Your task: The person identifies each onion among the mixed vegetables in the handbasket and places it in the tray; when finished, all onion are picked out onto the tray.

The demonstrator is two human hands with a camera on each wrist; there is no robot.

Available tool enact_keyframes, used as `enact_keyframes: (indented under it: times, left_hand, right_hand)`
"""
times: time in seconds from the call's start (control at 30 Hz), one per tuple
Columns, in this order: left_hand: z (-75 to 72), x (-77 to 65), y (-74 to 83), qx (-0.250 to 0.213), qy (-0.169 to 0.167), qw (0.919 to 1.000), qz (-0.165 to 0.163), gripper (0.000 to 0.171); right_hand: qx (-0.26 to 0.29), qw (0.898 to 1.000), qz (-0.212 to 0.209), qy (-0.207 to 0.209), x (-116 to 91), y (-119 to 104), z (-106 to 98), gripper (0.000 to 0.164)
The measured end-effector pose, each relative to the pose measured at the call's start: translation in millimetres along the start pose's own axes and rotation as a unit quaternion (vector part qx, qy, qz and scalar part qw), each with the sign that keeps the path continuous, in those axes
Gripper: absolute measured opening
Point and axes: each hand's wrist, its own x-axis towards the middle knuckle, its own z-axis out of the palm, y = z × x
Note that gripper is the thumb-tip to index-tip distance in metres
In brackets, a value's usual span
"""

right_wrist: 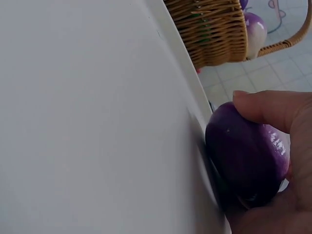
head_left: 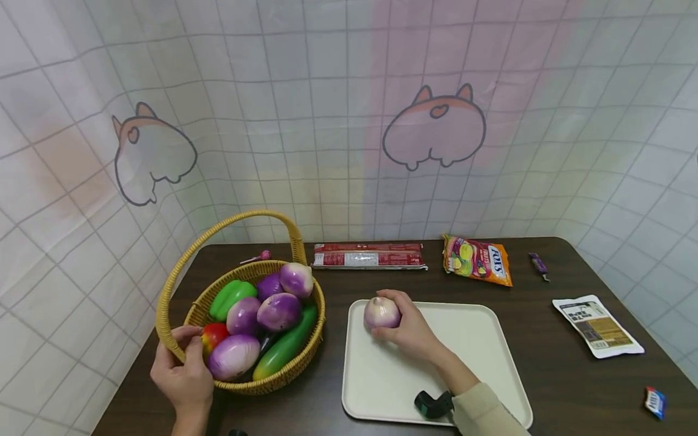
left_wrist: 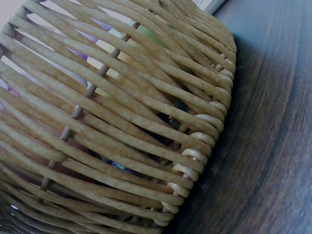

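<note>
My left hand (head_left: 182, 370) grips the wicker basket (head_left: 291, 369) at its left side, where the handle meets the rim. Inside the basket lie several purple-and-white onion-like vegetables (head_left: 279, 312), a green pepper (head_left: 232, 299), a red-and-yellow piece (head_left: 214, 336) and a long green cucumber-like vegetable (head_left: 286, 344). Over the back left corner of the white tray (head_left: 436, 378), my right hand (head_left: 406, 327) holds a purple-and-white onion (head_left: 380, 313), thumb and fingers around it. The right wrist view shows the onion's (right_wrist: 246, 151) dark purple side close to the tray surface. Basket weave (left_wrist: 117, 112) fills most of the left wrist view.
Behind the tray lie a long red package (head_left: 369, 256) and a candy bag (head_left: 477, 260). A lollipop (head_left: 262, 257) is behind the basket. To the right are a purple-wrapped candy (head_left: 538, 266), a white pouch (head_left: 598, 327) and a small blue-red packet (head_left: 655, 402).
</note>
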Motion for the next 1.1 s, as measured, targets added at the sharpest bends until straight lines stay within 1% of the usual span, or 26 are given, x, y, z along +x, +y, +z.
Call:
enact_keyframes:
  times: [0.23, 0.4, 0.57, 0.67, 0.73, 0.87, 1.0, 1.1]
  left_hand:
    - [-0.4, -0.4, -0.3, 0.0, -0.001, 1.0, -0.001, 0.012]
    - [-0.9, -0.6, -1.4, 0.002, -0.003, 1.0, 0.0, 0.011]
    - [-0.2, -0.2, 0.1, 0.009, -0.001, 1.0, -0.004, 0.011]
    - [0.2, 0.0, 2.1, 0.026, 0.005, 0.9996, -0.013, 0.011]
    - [-0.3, 0.1, 2.0, 0.038, 0.009, 0.999, -0.02, 0.01]
    - [-3.9, -0.9, -6.5, 0.05, 0.013, 0.9982, -0.03, 0.009]
    - [-8.6, -3.0, -19.9, 0.056, 0.013, 0.9976, -0.038, 0.01]
    - [-10.9, -4.5, -25.3, 0.06, 0.009, 0.9973, -0.043, 0.01]
  right_hand:
    - [0.005, 0.999, -0.023, -0.028, 8.6, 2.8, 5.8, 0.073]
    - [0.007, 0.999, -0.041, -0.031, 10.4, 3.0, 9.7, 0.076]
    - [0.0, 0.999, -0.031, -0.045, 9.8, 2.4, 10.1, 0.082]
    - [-0.01, 0.998, -0.029, -0.058, 9.8, 1.3, 9.7, 0.085]
    - [-0.015, 0.997, -0.036, -0.062, 10.0, 1.6, 10.2, 0.085]
    - [-0.014, 0.997, -0.039, -0.063, 9.3, -0.1, 9.7, 0.085]
    - [0.019, 0.998, -0.019, -0.055, 8.5, -4.7, 6.9, 0.084]
    - [0.036, 0.999, -0.007, -0.039, 7.9, -10.0, 3.7, 0.08]
